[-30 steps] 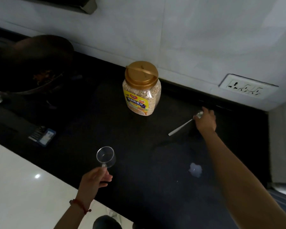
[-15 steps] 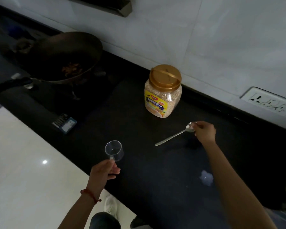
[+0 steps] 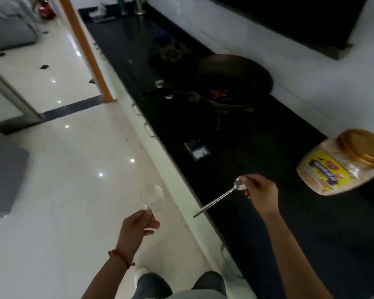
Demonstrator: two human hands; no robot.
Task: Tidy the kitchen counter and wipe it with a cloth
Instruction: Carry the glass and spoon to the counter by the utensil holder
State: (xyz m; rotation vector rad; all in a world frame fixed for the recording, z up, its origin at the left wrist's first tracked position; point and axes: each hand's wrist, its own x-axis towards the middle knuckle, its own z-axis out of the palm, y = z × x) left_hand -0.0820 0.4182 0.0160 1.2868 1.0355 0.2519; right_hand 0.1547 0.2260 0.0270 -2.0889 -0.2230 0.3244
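The left hand (image 3: 136, 225) pinches a small clear cup (image 3: 152, 198) by its handle, its grip clenched on that handle, and holds the cup upright over the pale floor (image 3: 63, 190), just off the near edge of the dark tabletop (image 3: 311, 223). A red thread bracelet (image 3: 122, 257) circles that wrist. To the right of this grip, the right hand (image 3: 260, 195) grasps a metal spoon (image 3: 222, 196) at the bowl end, fingers curled round it, so the long handle slants down and leftward past the tabletop's edge, toward the cup but apart from it. Beyond the right grip, farther along the tabletop, lies a small flat blue-and-white packet (image 3: 198, 148), and beyond that a dark wok (image 3: 231, 83) with some orange food inside sits on the stove. To the right of the right grip, near it but not touching, stands a clear plastic jar (image 3: 341, 162) of pale grain with a gold lid and a yellow label, on the tabletop close to the white wall (image 3: 311, 72).
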